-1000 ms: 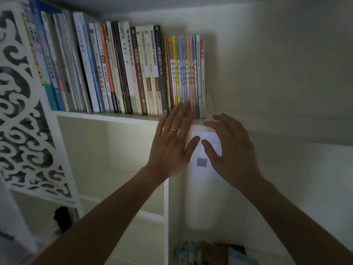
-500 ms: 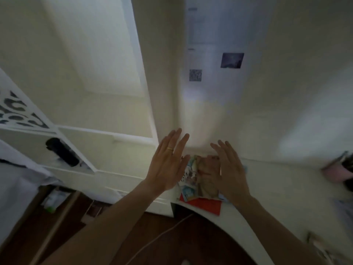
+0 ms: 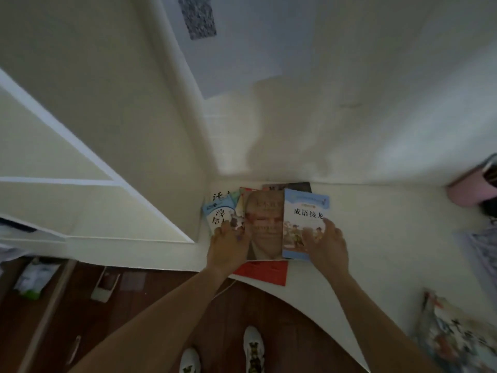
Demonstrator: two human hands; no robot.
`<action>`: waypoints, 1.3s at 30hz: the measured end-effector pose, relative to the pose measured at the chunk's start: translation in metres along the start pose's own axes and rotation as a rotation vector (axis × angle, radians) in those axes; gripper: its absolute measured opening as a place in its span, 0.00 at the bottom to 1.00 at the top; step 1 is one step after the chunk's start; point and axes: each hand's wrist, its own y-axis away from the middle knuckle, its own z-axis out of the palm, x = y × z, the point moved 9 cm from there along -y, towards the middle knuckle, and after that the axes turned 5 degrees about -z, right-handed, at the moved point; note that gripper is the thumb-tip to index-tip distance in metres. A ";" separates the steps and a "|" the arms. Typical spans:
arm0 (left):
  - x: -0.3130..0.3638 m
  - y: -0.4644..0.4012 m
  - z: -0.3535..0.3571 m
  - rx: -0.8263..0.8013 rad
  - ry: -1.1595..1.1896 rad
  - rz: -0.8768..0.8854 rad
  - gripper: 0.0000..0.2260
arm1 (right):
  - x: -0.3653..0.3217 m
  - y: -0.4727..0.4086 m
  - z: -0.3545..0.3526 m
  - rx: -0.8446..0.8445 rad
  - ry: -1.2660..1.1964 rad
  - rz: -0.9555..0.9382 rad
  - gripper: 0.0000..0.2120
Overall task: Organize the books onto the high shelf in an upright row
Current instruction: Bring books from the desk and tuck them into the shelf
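The white wall (image 3: 349, 90) fills most of your view, with a pale sheet of paper (image 3: 242, 49) stuck on it that carries a square code mark (image 3: 197, 16). To your left stands the white shelf unit (image 3: 94, 146), seen from its side. Below, the white tabletop (image 3: 376, 238) curves along its near edge over the dark wooden floor (image 3: 134, 305), where your two white shoes (image 3: 252, 351) show.

The books lie in a loose, overlapping pile (image 3: 265, 224) in the tabletop's corner, flat on their covers, against the wall and just beside the shelf unit. A brown book with a face on its cover (image 3: 265, 222) sits on top in the middle. A light blue book (image 3: 304, 219) overlaps its right side, and a red book (image 3: 265, 270) pokes out beneath, over the tabletop's near edge. A white and blue book (image 3: 217, 214) lies at the left of the pile.

Your left hand (image 3: 228, 246) rests on the pile's left side, its fingers curled at the edge of the brown book; whether they grip it, you cannot tell through the blur. Your right hand (image 3: 328, 240) lies on the light blue book, fingers spread over its cover and right edge.

A pink thing (image 3: 468, 192) sits at the far right, and a patterned item (image 3: 457, 335) at the lower right.
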 end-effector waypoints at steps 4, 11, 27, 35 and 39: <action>-0.002 -0.014 0.011 0.099 0.057 -0.014 0.28 | 0.044 -0.034 0.004 0.018 0.024 0.163 0.42; -0.010 -0.038 0.020 0.118 0.243 -0.099 0.30 | 0.054 -0.035 0.034 -0.022 -0.098 0.235 0.49; 0.008 -0.024 0.043 -0.191 0.677 0.103 0.13 | 0.022 -0.020 0.065 -0.172 -0.139 0.029 0.36; -0.021 -0.014 0.053 -0.251 0.845 0.061 0.18 | 0.033 -0.055 0.013 0.061 -0.186 0.181 0.32; -0.041 -0.010 0.069 -0.339 1.021 -0.041 0.22 | 0.030 -0.062 0.026 -0.038 -0.314 0.268 0.32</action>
